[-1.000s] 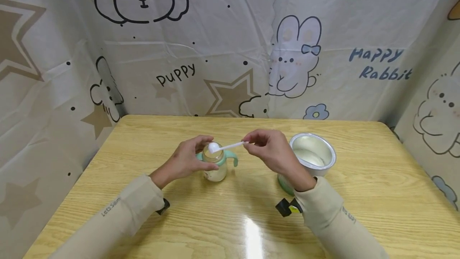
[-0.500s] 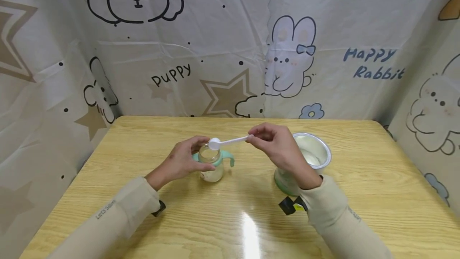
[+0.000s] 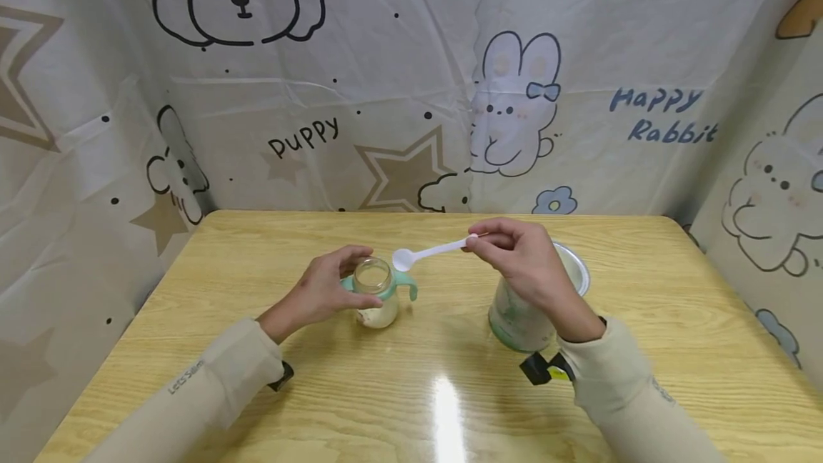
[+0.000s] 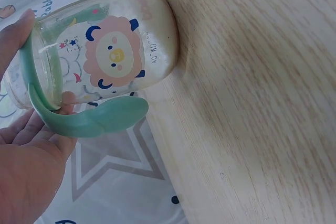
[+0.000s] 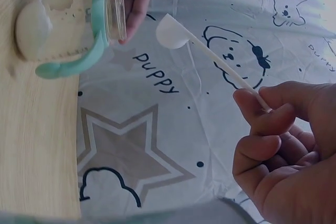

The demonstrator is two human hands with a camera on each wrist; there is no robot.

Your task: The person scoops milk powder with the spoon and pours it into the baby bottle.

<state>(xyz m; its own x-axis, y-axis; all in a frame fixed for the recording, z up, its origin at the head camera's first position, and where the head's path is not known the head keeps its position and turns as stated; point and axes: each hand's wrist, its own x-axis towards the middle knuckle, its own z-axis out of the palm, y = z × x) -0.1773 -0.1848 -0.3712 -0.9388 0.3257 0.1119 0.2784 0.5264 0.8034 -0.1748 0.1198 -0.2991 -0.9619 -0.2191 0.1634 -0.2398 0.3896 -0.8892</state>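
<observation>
My left hand (image 3: pixel 321 286) holds a clear baby bottle (image 3: pixel 378 315) round its neck, thumb on the near side and fingers behind. The bottle stands upright and uncapped on the table, with mint-green handles (image 4: pixel 100 119) and a lion-like print on its side. Pale powder (image 5: pixel 32 27) lies in its bottom. Between thumb and fingertips my right hand (image 3: pixel 526 263) pinches the end of a white measuring scoop (image 3: pixel 403 259). The scoop's bowl (image 5: pixel 170 32) hangs in the air just right of the bottle's mouth, apart from it.
A milk powder can (image 3: pixel 514 316), open at the top with a silver rim, stands under my right wrist and is partly hidden by it. The wooden table (image 3: pixel 360 406) ends at a printed cloth backdrop (image 3: pixel 386 91).
My right hand has drawn the scoop rightward from over the bottle's mouth. White powder showed in its bowl a second ago. My left hand keeps its hold on the bottle.
</observation>
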